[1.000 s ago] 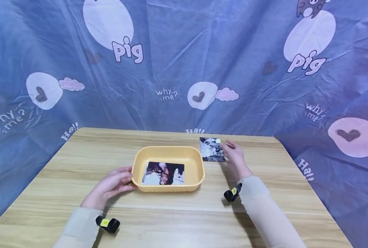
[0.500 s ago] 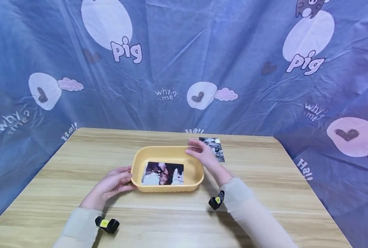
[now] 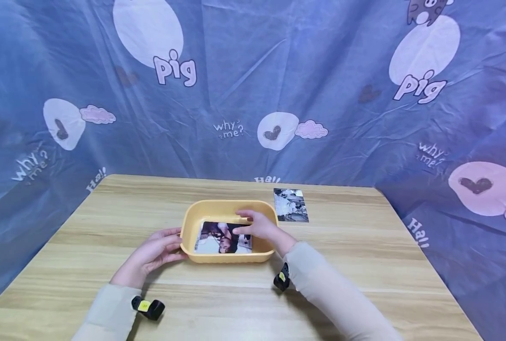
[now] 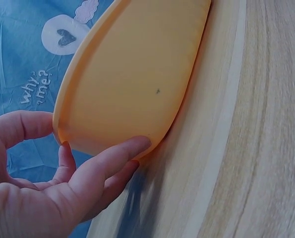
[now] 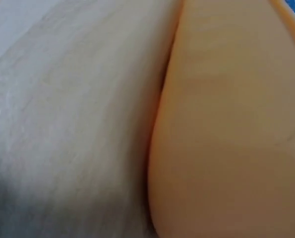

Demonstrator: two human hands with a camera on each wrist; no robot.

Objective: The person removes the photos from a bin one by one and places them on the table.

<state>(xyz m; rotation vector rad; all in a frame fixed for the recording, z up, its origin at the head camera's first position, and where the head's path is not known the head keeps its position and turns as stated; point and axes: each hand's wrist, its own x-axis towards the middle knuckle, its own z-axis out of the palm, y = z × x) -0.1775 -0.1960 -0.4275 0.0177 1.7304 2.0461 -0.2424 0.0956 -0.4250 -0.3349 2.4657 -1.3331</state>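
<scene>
A yellow plastic tray point(image 3: 231, 258) stands on the table with a dark colour photo point(image 3: 214, 241) lying flat inside. My left hand point(image 3: 157, 253) holds the tray's left end. In the left wrist view, a fingertip meets the rim and the thumb lies along the tray's outer wall point(image 4: 132, 99). Reaching over the right side, my right hand point(image 3: 260, 226) is inside the tray above the photo's right part, fingers spread and holding nothing visible. Whether they touch the photo I cannot tell. The right wrist view shows only the tray's outside point(image 5: 226, 139), hiding that hand.
A black-and-white photo point(image 3: 291, 206) lies on the wooden table point(image 3: 342, 213) behind the tray's right corner. A blue printed cloth point(image 3: 236, 161) hangs behind the table and along its sides. Each sleeve carries a small black camera point(image 3: 148, 307).
My right hand has moved left from beside the black-and-white photo, across the tray's rim, and down into the tray. The left hand and the tray have stayed put.
</scene>
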